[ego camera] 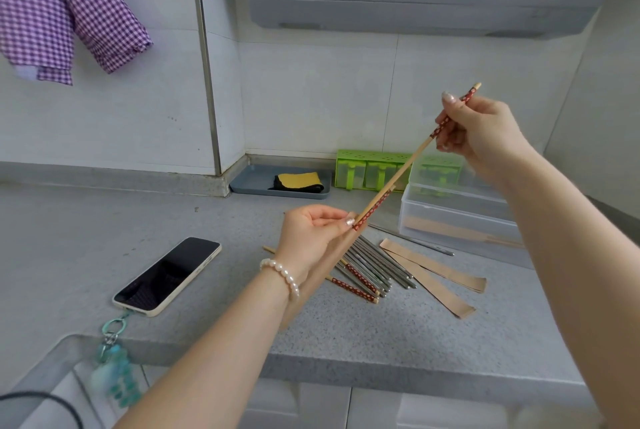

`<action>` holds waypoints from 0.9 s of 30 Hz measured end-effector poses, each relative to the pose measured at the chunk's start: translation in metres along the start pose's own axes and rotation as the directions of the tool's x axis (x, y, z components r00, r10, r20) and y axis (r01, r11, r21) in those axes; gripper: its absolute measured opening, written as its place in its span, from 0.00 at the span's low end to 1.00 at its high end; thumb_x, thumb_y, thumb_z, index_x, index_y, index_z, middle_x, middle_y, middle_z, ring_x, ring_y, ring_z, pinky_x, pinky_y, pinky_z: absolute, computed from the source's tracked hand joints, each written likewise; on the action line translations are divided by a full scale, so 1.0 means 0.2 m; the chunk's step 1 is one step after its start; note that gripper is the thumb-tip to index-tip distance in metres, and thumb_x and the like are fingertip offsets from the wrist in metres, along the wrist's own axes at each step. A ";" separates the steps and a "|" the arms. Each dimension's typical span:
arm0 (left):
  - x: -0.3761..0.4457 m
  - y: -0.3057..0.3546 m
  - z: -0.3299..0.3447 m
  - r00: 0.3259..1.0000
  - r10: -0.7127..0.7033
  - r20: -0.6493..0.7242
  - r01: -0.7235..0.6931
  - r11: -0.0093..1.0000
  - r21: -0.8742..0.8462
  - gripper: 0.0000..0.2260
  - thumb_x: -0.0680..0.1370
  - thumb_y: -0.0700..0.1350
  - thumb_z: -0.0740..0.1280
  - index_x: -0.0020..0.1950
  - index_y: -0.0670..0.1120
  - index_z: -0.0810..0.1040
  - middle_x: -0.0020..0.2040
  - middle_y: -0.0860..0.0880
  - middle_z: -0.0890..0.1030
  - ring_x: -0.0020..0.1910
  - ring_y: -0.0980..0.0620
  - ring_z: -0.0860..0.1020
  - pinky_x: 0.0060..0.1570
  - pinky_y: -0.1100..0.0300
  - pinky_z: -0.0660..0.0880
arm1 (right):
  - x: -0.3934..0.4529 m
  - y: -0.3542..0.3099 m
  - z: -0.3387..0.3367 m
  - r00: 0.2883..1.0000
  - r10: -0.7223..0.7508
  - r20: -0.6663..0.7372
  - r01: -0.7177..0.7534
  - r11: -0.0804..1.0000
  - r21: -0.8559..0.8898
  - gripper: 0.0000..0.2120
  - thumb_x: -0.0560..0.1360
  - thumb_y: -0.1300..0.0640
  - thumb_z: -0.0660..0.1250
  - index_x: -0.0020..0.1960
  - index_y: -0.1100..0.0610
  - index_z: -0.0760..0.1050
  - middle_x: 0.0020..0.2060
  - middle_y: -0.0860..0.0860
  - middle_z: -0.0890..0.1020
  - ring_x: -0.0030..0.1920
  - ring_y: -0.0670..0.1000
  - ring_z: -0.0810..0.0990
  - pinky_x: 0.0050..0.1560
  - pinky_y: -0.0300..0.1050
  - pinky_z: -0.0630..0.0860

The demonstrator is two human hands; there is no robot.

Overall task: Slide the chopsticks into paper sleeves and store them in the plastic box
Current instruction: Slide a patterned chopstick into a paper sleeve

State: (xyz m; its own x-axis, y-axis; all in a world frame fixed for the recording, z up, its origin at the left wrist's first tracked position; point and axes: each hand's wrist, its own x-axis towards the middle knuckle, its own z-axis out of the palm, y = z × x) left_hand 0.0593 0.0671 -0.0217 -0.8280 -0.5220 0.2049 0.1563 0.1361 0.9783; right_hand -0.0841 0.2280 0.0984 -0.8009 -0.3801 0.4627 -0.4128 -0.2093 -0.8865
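Note:
My right hand (481,130) pinches the red patterned end of a wooden chopstick (412,162), which slants down-left to my left hand (311,238). My left hand pinches a second chopstick's red end (372,208), which sticks up from between its fingers, and holds a tan paper sleeve (304,297) that hangs below the palm. The first chopstick's thin tip lies alongside that red end at my left fingertips. On the counter lie several metal chopsticks (377,266), two red-ended wooden ones (353,286) and loose paper sleeves (436,271). The clear plastic box (457,210) at the right holds sleeved chopsticks.
A phone (166,276) with a teal charm lies at the left near the counter's front edge. A green divided container (370,169) and a blue tray (256,182) with a yellow cloth stand by the back wall. A purple checked cloth (62,6) hangs top left.

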 end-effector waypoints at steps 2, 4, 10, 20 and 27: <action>0.00 0.00 0.00 0.999 -0.028 -0.015 0.028 0.999 -0.025 0.04 0.69 0.39 0.73 0.42 0.44 0.82 0.42 0.47 0.85 0.46 0.50 0.82 0.49 0.56 0.78 | -0.01 0.00 0.00 0.999 -0.039 -0.018 0.040 0.999 0.026 0.15 0.78 0.54 0.63 0.35 0.60 0.72 0.21 0.49 0.75 0.22 0.47 0.73 0.28 0.40 0.73; -0.01 0.01 0.01 0.998 -0.050 -0.039 0.049 0.998 -0.029 0.03 0.70 0.39 0.73 0.42 0.43 0.82 0.41 0.48 0.84 0.44 0.52 0.82 0.44 0.59 0.78 | -0.02 0.01 0.00 0.997 -0.071 -0.039 0.073 0.997 0.034 0.15 0.78 0.55 0.63 0.35 0.59 0.72 0.23 0.51 0.74 0.22 0.47 0.73 0.28 0.40 0.72; -0.02 0.01 0.05 0.989 -0.095 -0.117 0.094 0.996 -0.013 0.03 0.71 0.38 0.72 0.43 0.42 0.81 0.35 0.53 0.82 0.32 0.62 0.80 0.27 0.71 0.73 | -0.07 0.01 0.04 0.991 -0.136 -0.010 0.136 0.990 -0.036 0.15 0.79 0.56 0.62 0.33 0.58 0.72 0.23 0.50 0.75 0.21 0.47 0.72 0.27 0.39 0.68; -0.06 0.00 0.10 0.996 -0.015 -0.086 0.013 1.000 -0.025 0.04 0.74 0.34 0.67 0.46 0.40 0.79 0.39 0.49 0.83 0.34 0.61 0.82 0.31 0.71 0.74 | -0.08 0.01 0.10 0.989 0.060 -0.136 -0.076 0.990 -0.116 0.16 0.75 0.50 0.68 0.34 0.59 0.72 0.17 0.48 0.74 0.18 0.46 0.70 0.27 0.40 0.73; -0.04 0.03 0.11 0.994 0.020 -0.104 -0.022 1.000 -0.018 0.04 0.73 0.38 0.69 0.43 0.46 0.80 0.40 0.50 0.84 0.39 0.56 0.83 0.38 0.62 0.79 | -0.07 0.16 0.13 0.965 0.248 -0.081 -0.261 0.934 -0.243 0.17 0.69 0.46 0.73 0.36 0.58 0.73 0.25 0.51 0.71 0.24 0.48 0.66 0.29 0.41 0.68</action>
State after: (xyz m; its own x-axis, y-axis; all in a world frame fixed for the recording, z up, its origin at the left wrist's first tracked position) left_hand 0.0555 0.0905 -0.0183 -0.7642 -0.6038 0.2268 0.1846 0.1322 0.9739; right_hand -0.0737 0.2026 0.0643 -0.9108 -0.3459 0.2255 -0.2821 0.1227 -0.9515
